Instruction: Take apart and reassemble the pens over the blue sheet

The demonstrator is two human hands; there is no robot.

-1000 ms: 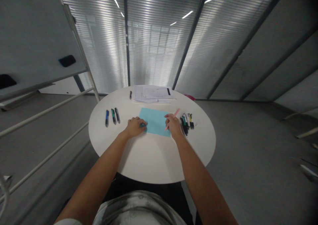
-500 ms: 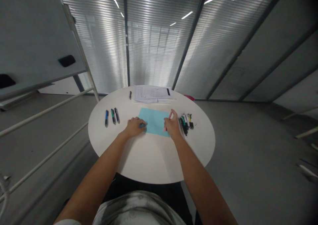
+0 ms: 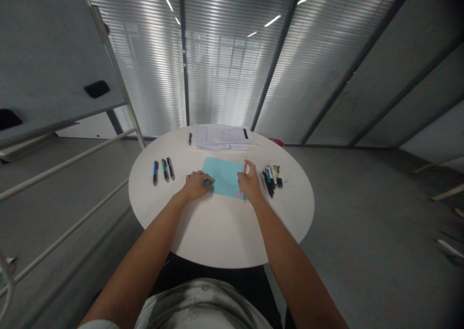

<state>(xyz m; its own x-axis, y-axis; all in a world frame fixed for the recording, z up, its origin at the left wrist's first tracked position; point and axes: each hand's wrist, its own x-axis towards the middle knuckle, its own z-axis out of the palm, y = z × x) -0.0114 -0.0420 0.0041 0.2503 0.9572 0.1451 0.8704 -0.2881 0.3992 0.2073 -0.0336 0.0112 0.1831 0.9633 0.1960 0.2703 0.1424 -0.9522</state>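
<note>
A light blue sheet [image 3: 224,176] lies on the round white table in front of me. My left hand [image 3: 195,186] rests on its left edge, with curled fingers and the thumb close together over a dark teal patch that I cannot make out. At the sheet's right side my right hand [image 3: 250,184] is closed around a slim pink pen [image 3: 245,167]. The pen stands near upright in my view, one end above my fingers and the other near the sheet's lower right edge. My palm hides its middle.
Right of my right hand lies a cluster of several pens [image 3: 271,179]. Blue, green and dark pens [image 3: 166,170] lie at the left of the white table [image 3: 217,237]. Printed papers [image 3: 222,137] and a dark pen [image 3: 190,139] are at the back. A whiteboard stand [image 3: 119,82] stands left.
My right hand has shifted slightly left with the pink pen, which now stands more upright. My left hand has stayed in place.
</note>
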